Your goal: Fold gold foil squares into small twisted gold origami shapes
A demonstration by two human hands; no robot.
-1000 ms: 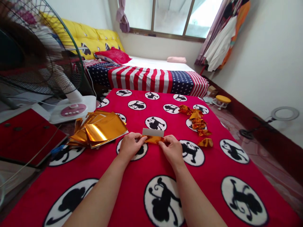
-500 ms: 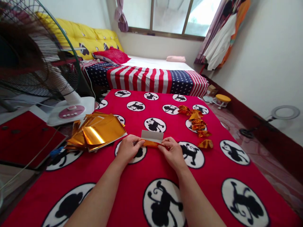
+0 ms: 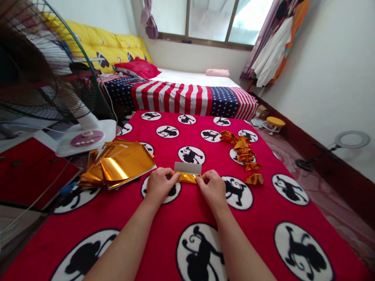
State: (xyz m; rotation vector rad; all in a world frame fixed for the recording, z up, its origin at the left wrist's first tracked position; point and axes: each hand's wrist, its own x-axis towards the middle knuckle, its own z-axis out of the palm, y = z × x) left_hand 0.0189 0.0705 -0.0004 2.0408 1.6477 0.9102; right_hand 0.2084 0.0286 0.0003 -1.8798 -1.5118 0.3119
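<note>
Between my hands is a sheet of gold foil paper (image 3: 188, 178), its near part folded over with the shiny side up and its pale grey back showing along the far edge. My left hand (image 3: 159, 182) pinches the left end of the fold between thumb and fingers. At the right end, my right hand (image 3: 213, 187) pinches the same fold. A loose stack of flat gold foil sheets (image 3: 125, 164) lies to the left of my left hand. Beyond my right hand, several folded gold foil pieces (image 3: 246, 155) sit in a row.
A red cloth with monkey prints (image 3: 164, 242) covers the surface under my hands. On the left stands a fan (image 3: 86, 136) with a white base, close to the foil stack. Behind is a bed (image 3: 187, 97); a yellow stool (image 3: 274, 121) and ring light (image 3: 351, 139) are at right.
The folded gold strip has turned its shiny face more upward and shows brighter. Both hands keep their pinch at its ends, nearly in place; the right fingers have shifted slightly.
</note>
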